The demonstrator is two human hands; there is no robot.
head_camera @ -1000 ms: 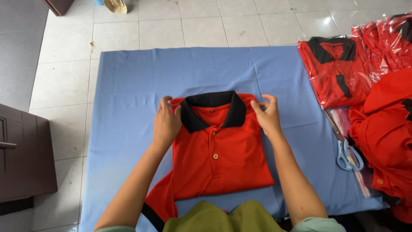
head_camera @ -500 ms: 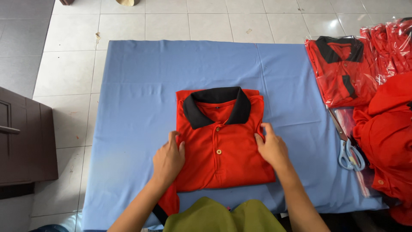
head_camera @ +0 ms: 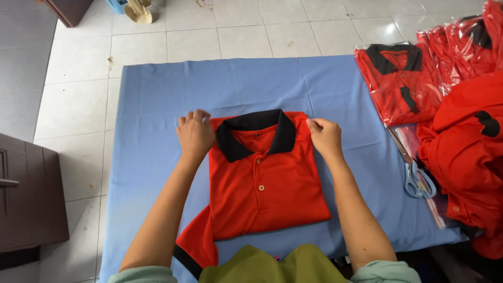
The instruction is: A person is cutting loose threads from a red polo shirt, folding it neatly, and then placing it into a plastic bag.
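Item: folded red polo shirt with black collar (head_camera: pixel 264 183), lying collar-up at the middle of the blue cloth-covered tabletop (head_camera: pixel 157 94). Soft, light knit, I judge; limp and quick to unfold if lifted by one edge, so best taken at both shoulders. My left hand (head_camera: pixel 195 135) rests flat, fingers spread, on its left shoulder; my right hand (head_camera: pixel 326 137) pinches the right shoulder edge. One black-cuffed sleeve (head_camera: pixel 194 249) trails out below. Nearby: pale-handled scissors (head_camera: pixel 417 178), bagged red shirts (head_camera: pixel 403 78).

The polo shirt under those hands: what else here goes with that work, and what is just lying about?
In hand: polo shirt, left hand, right hand, blue cloth.

Lying about: scissors, bagged shirts, loose red shirts, brown cabinet.
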